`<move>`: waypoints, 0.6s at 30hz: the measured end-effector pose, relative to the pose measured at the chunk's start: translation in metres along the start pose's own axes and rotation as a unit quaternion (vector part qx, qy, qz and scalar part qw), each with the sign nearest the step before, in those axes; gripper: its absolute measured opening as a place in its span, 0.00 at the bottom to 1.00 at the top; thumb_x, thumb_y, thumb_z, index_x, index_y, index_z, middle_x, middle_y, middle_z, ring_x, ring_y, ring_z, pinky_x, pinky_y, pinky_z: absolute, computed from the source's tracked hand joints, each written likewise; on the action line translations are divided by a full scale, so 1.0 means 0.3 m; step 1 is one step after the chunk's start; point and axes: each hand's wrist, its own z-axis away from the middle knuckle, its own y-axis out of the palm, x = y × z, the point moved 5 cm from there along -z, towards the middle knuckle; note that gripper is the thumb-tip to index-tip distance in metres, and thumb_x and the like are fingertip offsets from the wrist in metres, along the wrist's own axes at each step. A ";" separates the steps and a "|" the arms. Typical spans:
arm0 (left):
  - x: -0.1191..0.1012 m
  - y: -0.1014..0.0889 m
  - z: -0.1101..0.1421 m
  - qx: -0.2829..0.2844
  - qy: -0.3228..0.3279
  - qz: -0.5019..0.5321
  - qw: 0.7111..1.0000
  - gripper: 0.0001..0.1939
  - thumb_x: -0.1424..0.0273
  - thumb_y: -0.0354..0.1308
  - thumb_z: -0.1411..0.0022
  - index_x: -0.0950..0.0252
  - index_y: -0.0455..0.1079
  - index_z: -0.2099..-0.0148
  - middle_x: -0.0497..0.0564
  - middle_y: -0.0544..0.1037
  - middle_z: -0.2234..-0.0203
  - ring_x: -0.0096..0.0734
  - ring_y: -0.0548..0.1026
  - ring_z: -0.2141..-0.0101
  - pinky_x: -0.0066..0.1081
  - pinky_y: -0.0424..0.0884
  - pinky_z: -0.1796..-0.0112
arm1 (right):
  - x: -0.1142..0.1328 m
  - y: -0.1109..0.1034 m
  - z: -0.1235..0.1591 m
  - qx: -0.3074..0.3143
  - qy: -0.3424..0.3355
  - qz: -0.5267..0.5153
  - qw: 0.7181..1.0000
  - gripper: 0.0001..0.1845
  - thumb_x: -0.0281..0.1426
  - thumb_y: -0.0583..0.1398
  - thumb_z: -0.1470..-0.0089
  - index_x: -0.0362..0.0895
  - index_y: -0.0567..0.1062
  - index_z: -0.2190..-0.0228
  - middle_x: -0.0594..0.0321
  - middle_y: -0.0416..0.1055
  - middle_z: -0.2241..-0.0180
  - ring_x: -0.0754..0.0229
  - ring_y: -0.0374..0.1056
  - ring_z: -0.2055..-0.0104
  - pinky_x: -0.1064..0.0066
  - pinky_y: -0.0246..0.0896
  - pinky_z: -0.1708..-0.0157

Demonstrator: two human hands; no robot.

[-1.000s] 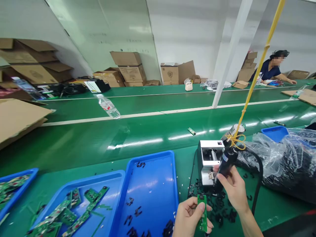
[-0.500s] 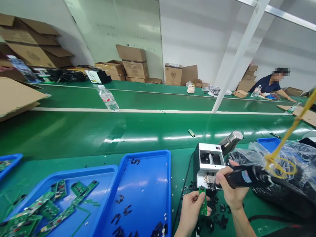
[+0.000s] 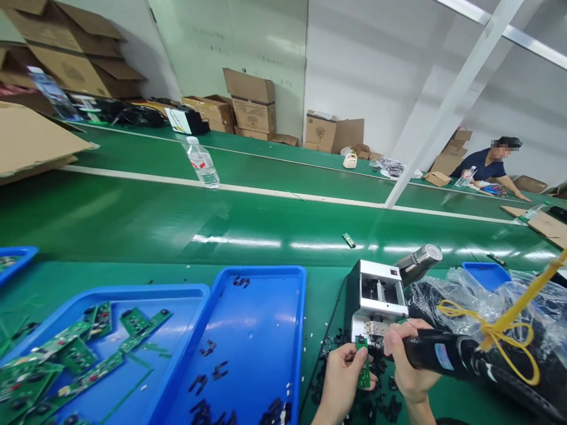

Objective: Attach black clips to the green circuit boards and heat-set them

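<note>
Between the thumb and fingers of my left hand is a small green circuit board, held upright with a dark part at its top end. My right hand is wrapped round a black electric screwdriver, which lies almost level; its tip points left and is hidden by my fingers. Just beyond both hands stands a white and black screw feeder with an open top window. Small black plastic parts lie scattered under and around my hands.
A blue tray with black clips and another blue tray of circuit boards stand at left. A steel flask and plastic-wrapped bundles are at right. A yellow cord hangs by the screwdriver. A person sits far right.
The view has tilted and shifted a little. My right hand and the screwdriver have come slightly lower and to the left, nearer the board. The yellow cord's loop has swung.
</note>
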 end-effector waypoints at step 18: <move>0.002 0.004 0.000 -0.008 0.004 0.008 1.000 0.33 0.39 0.71 0.56 0.68 0.75 0.69 0.49 0.80 0.78 0.32 0.76 0.84 0.32 0.75 0.81 | 0.070 0.087 -0.046 0.005 0.013 -0.139 0.990 0.20 0.24 0.62 0.38 0.49 0.65 0.47 0.74 0.68 0.78 0.64 0.65 0.80 0.67 0.65 0.76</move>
